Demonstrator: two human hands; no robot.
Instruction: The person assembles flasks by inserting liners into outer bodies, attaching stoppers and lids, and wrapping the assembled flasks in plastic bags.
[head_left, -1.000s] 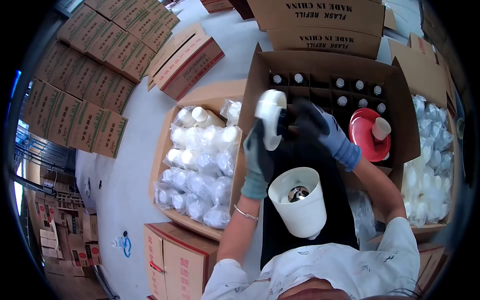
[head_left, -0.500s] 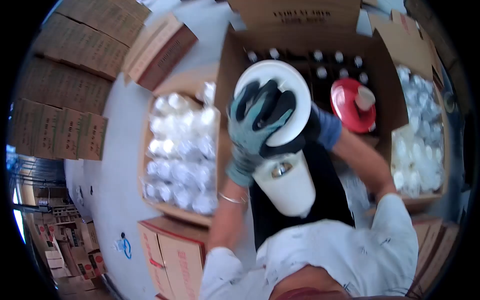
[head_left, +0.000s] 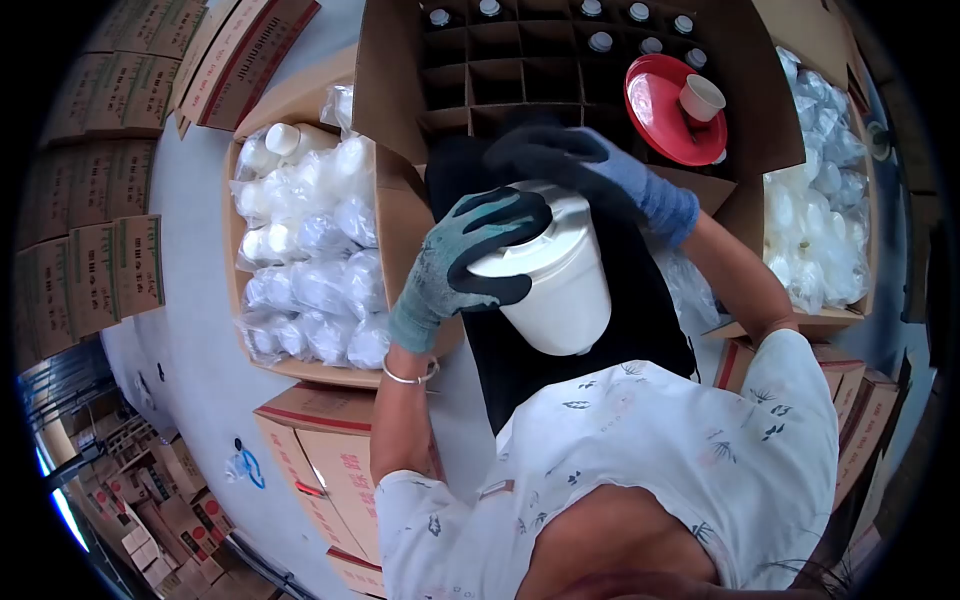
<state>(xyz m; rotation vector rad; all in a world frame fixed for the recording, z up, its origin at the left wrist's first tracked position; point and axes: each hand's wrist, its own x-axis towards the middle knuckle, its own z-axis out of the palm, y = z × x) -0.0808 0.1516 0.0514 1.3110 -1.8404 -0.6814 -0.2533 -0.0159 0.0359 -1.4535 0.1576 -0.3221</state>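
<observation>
A white plastic bucket (head_left: 562,305) rests tilted on the person's dark-clothed lap, a white lid (head_left: 545,252) on its top. My left hand (head_left: 465,250), in a green glove with black palm and fingers, curls over the lid, thumb along its near rim. My right hand (head_left: 590,175), in a blue-grey and black glove, is over the lid's far right side; motion smears its fingers, and whether it touches the lid is unclear. The bucket's inside is hidden.
Ahead stands a divided carton (head_left: 470,70) with several white-capped bottles; a red plate-like piece (head_left: 668,112) and a small white cup (head_left: 702,98) sit on its right side. Cartons of plastic-wrapped white containers flank me, left (head_left: 310,240) and right (head_left: 820,215). Closed cartons (head_left: 330,470) stand nearer.
The white lid, held above the uncovered bucket before, is now down on its top. My right hand has come out from behind it. The camera view has shifted.
</observation>
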